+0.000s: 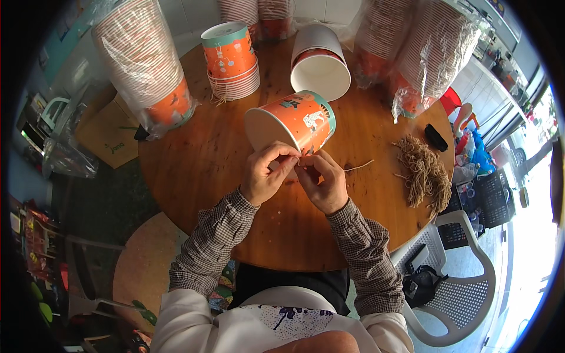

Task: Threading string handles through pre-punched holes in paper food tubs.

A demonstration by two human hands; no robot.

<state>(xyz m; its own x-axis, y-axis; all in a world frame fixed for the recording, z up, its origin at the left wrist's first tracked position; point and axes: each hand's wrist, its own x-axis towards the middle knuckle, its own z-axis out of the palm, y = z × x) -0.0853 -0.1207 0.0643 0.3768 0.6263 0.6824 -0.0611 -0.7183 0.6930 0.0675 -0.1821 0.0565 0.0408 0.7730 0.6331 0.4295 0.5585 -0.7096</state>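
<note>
An orange paper bucket with a teal band and white figures lies on its side on the round wooden table, its wide round end tilted toward the left. Just at its near edge, my left hand and my right hand meet with fingertips pinched together. A thin beige cord runs out to the right from my right hand. Both hands appear closed on this cord, close against the bucket's rim. Their fingers hide the exact spot where cord and rim meet.
A bundle of beige cords lies at right beside a black object. Behind stand a short stack of orange buckets, white-mouthed buckets on their side, and tall plastic-wrapped stacks. A grey chair stands right of the table.
</note>
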